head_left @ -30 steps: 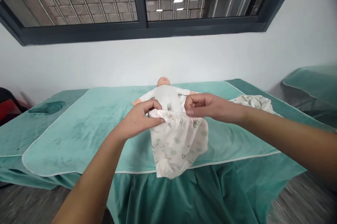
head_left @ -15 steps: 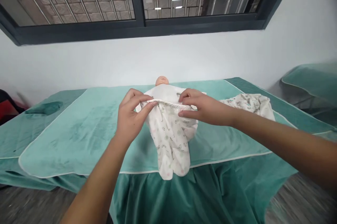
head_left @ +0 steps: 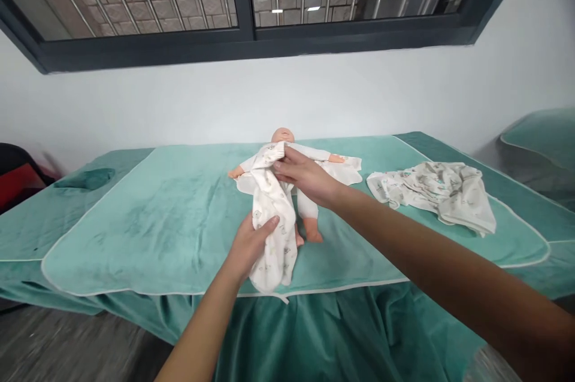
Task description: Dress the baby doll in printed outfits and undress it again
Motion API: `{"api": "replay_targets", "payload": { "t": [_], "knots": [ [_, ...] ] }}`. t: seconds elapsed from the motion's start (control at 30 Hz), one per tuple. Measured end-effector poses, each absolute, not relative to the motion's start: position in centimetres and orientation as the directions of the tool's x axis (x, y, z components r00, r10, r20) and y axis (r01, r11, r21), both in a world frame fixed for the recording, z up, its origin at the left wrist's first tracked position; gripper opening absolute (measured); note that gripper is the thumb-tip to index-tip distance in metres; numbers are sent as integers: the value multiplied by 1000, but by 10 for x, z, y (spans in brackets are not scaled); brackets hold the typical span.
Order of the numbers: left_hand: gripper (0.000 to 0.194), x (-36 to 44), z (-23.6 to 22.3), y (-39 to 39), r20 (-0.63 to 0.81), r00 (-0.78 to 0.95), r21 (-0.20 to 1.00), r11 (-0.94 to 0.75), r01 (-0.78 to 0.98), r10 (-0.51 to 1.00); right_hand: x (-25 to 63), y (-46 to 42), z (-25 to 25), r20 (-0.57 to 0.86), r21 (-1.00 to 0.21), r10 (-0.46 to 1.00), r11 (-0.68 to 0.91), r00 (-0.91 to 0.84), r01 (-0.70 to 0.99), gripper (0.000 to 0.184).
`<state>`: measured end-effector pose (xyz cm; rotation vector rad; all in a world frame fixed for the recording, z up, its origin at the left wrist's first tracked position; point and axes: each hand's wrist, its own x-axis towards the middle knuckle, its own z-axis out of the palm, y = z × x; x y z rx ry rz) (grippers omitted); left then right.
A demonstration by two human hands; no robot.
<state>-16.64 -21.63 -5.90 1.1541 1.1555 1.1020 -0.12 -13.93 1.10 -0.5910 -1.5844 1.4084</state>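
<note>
Small white baby pants (head_left: 274,250) with a light print hang between my hands, bunched lengthwise. My left hand (head_left: 254,244) grips them at the lower part, thumb on top of the cloth. My right hand (head_left: 303,173) is closed on the gathered waistband at the upper end. Behind them a baby doll (head_left: 283,135) lies on its back, head toward the wall, arms spread. The doll's white top lies open at the sides, and its bare feet show beside the pants. Part of its body is hidden by the pants and my right hand.
A crumpled white printed garment (head_left: 442,193) lies to the right on the green mat (head_left: 148,220), which covers a bed with a darker green cover (head_left: 359,334). A white wall and a barred window (head_left: 251,41) stand behind. Something red and black (head_left: 20,181) is at the far left.
The pants have turned from spread wide, front-on, to bunched lengthwise. My left hand has moved down from the waistband to the lower part; the doll's arms and feet now show.
</note>
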Motion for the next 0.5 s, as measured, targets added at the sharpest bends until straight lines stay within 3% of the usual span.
{"api": "replay_targets", "payload": {
  "t": [0.1, 0.17, 0.27, 0.37, 0.43, 0.5],
  "knots": [
    [49, -173, -66, -198, -111, -211, 989, 86, -124, 971, -12, -101, -14, 274, -952, 791, 303, -548, -39, 38],
    [45, -181, -72, -178, -77, -286, 997, 70, -33, 955, -14, -78, -30, 262, -934, 782, 352, -565, 54, 35],
    [46, -189, -79, -155, 9, -244, 961, 59, 269, 970, -7, -47, -41, 258, -883, 857, 396, -446, 250, 27],
    [50, -182, -77, -148, 275, -241, 851, -120, 511, 931, 1, -23, -40, 247, -780, 879, 430, -407, 455, 26],
    [46, -171, -74, -149, 413, -172, 801, -267, 536, 895, -1, -9, -35, 244, -714, 815, 518, -525, 472, 32],
    [39, -157, -75, -145, 369, -75, 850, -303, 431, 926, -6, 6, -28, 246, -703, 736, 584, -631, 407, 39]
  ]
}}
